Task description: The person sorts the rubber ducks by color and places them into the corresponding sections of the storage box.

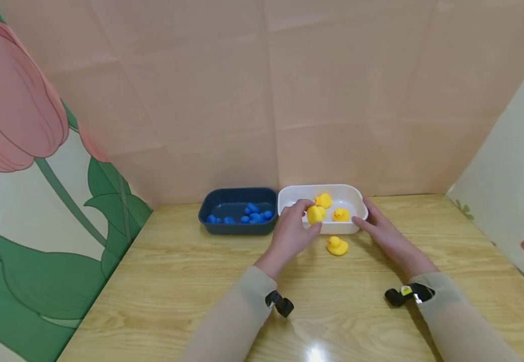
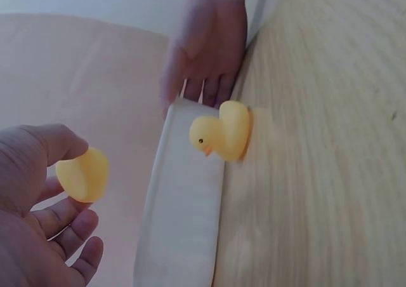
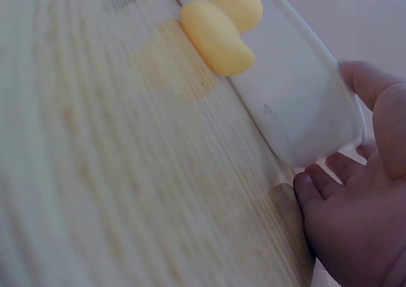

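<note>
My left hand pinches a yellow rubber duck between thumb and fingers, over the front rim of a white tray. In the left wrist view, that duck shows beside the thumb tip. My right hand grips the tray's right end, thumb on the rim and fingers at the end wall. Inside the tray lie more yellow ducks, partly hidden behind the left hand and its duck. Another yellow duck sits upright on the table, just in front of the tray.
A dark blue tray with several small blue objects stands directly left of the white one. Both are at the back of the wooden table, near a beige covered wall. Patterned panels flank the table.
</note>
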`<state>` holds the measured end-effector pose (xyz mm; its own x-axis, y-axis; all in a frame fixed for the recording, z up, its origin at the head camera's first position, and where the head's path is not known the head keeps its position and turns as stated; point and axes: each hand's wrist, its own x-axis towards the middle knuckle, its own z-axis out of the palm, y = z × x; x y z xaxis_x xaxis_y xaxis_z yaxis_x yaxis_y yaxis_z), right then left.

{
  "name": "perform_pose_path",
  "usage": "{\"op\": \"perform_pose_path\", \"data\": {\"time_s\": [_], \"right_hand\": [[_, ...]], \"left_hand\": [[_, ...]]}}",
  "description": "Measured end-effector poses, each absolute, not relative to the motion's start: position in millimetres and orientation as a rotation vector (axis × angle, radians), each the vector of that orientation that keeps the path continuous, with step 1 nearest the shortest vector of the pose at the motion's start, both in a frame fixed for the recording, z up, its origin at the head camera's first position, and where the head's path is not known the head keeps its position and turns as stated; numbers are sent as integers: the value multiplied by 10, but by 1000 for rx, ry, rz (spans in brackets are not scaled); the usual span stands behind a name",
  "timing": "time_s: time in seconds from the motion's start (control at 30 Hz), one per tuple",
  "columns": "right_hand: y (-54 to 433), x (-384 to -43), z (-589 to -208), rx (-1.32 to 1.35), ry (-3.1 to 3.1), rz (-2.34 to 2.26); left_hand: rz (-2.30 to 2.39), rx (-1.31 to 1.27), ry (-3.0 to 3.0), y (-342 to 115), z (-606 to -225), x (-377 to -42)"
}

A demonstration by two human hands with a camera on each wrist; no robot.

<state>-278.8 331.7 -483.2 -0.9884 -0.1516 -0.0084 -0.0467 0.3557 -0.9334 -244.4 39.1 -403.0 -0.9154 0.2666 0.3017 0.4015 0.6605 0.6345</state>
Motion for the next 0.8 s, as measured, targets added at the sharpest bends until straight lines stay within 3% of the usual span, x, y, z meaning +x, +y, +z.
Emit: {"op": "perform_pose_path", "data": {"time_s": [0.8], "right_hand": [[3310, -2750, -4799, -182, 2533, -1680]], "left_hand": [[-1035, -361, -2698, 409, -4156, -2864]]}}
